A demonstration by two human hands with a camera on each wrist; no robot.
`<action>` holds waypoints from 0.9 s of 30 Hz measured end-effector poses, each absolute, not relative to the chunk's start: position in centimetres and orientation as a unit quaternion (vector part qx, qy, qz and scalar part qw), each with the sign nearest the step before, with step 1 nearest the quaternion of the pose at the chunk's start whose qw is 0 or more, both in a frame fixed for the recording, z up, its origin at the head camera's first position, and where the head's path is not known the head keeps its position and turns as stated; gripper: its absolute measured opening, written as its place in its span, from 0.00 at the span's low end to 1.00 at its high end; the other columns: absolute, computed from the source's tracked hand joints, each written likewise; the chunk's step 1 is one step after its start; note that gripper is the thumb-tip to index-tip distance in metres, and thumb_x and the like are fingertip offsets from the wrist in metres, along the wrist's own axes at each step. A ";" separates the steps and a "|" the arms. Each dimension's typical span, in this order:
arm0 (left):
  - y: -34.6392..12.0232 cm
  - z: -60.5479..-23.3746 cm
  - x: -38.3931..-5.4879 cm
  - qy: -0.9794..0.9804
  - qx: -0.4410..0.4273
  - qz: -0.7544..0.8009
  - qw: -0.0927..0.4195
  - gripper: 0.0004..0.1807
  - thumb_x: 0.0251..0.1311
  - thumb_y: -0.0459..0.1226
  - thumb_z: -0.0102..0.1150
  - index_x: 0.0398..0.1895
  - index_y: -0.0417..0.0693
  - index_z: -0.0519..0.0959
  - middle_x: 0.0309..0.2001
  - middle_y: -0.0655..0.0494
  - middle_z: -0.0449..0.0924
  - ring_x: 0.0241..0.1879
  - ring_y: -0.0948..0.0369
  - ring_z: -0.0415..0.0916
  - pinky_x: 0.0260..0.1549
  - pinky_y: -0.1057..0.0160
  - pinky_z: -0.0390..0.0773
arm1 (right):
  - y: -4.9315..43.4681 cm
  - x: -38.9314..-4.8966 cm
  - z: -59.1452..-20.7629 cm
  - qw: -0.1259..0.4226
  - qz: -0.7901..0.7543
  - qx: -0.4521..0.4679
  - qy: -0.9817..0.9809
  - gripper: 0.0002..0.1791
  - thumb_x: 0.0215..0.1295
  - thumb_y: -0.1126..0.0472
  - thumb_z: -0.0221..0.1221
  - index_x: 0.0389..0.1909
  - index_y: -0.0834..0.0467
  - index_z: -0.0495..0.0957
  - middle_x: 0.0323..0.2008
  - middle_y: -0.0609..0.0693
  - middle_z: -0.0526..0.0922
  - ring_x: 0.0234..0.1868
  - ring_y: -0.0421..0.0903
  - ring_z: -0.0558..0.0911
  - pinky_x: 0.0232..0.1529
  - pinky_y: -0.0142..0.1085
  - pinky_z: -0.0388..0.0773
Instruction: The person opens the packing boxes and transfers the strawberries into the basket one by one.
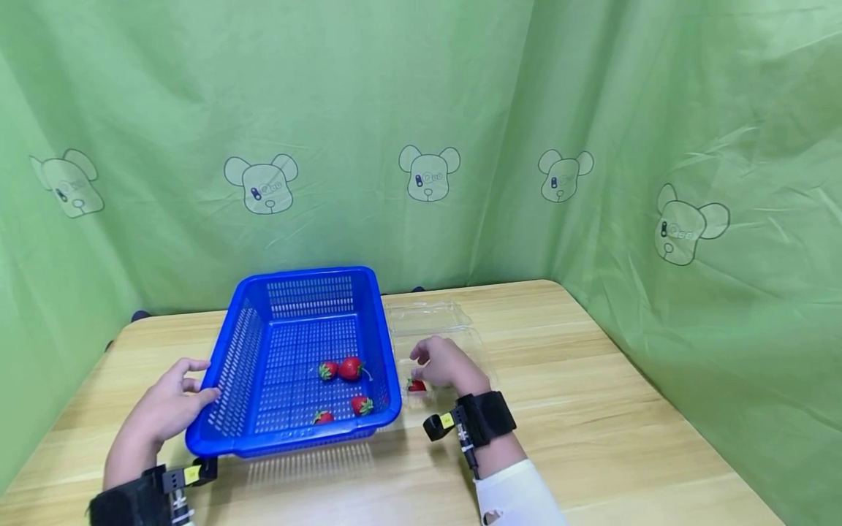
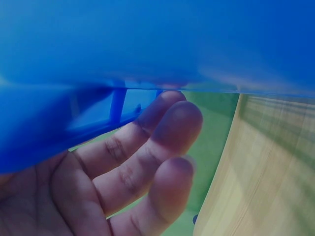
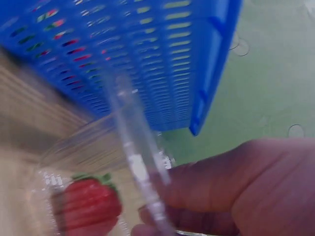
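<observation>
Black wrist straps [image 1: 495, 418] carrying small cameras lie closest to the viewer, the right one just above a white sleeve [image 1: 520, 495]. On the left, the left hand [image 1: 169, 398] holds the rim of a blue plastic basket [image 1: 218, 371], its thumb lying against the rim and its other fingers bent, with small gaps between them, on the outer side. Slotted walls and a grid floor make up the basket, which stands on a wood-grain table [image 1: 592, 409]. Four red strawberries lie on its floor toward the near right: two side by side [image 1: 351, 368], one nearer [image 1: 361, 405], and another partly hidden by the near rim [image 1: 323, 417]. Just right of the basket sits a clear plastic clamshell box [image 1: 408, 329], its lid laid back on the far side. Over it reaches the right hand [image 1: 447, 363], fingers loosely bent, a gap between thumb and forefinger and no fruit between them; whether they touch the blurred clear plastic, I cannot tell. A single strawberry in the box [image 1: 416, 385] lies just below the thumb, its green leaves visible. Behind hangs a green curtain [image 1: 355, 88] printed with bear-head outlines [image 1: 429, 177].
</observation>
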State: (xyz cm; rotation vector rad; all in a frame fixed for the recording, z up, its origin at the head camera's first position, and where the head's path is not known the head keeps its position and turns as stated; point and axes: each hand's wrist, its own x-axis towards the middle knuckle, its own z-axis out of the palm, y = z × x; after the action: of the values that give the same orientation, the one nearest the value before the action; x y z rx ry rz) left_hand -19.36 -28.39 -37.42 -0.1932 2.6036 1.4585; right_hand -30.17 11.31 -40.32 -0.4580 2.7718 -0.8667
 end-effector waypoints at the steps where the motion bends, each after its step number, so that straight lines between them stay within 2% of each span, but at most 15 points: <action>1: -28.4 -37.4 -19.4 0.868 -0.064 0.486 0.075 0.31 0.69 0.33 0.49 0.68 0.28 0.50 0.48 0.29 0.72 0.36 0.52 0.81 0.37 0.51 0.82 | 11.3 -30.2 -40.5 0.105 -0.289 -0.152 0.939 0.16 0.58 0.63 0.67 0.47 0.63 0.81 0.40 0.53 0.82 0.41 0.48 0.79 0.41 0.42 0.78; 9: -28.3 -37.4 -19.3 0.873 -0.065 0.478 0.069 0.31 0.68 0.33 0.50 0.68 0.27 0.51 0.47 0.30 0.73 0.35 0.53 0.80 0.36 0.52 0.82 | 11.2 -30.6 -41.5 0.131 -0.281 -0.144 0.940 0.14 0.55 0.61 0.70 0.43 0.60 0.83 0.34 0.49 0.81 0.35 0.45 0.79 0.38 0.40 0.78; 17: -28.4 -37.5 -19.3 0.875 -0.060 0.476 0.066 0.30 0.68 0.32 0.50 0.67 0.26 0.52 0.46 0.31 0.74 0.35 0.53 0.81 0.36 0.52 0.82 | 11.3 -30.4 -41.6 0.161 -0.284 -0.164 0.931 0.11 0.56 0.61 0.69 0.41 0.57 0.84 0.34 0.47 0.82 0.36 0.45 0.79 0.39 0.40 0.78; 27: -28.4 -37.5 -19.4 0.872 -0.062 0.480 0.068 0.31 0.68 0.32 0.50 0.67 0.27 0.51 0.47 0.32 0.73 0.35 0.53 0.80 0.36 0.52 0.82 | 11.1 -30.2 -41.5 0.159 -0.270 -0.187 0.931 0.03 0.57 0.64 0.68 0.31 0.54 0.83 0.30 0.45 0.81 0.32 0.44 0.78 0.34 0.37 0.76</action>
State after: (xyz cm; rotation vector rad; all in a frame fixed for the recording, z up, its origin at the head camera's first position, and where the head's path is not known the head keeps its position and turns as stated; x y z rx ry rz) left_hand -19.35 -28.41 -37.51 -0.1863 2.6273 1.4455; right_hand -30.21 11.15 -41.49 -0.5344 2.6616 -0.7717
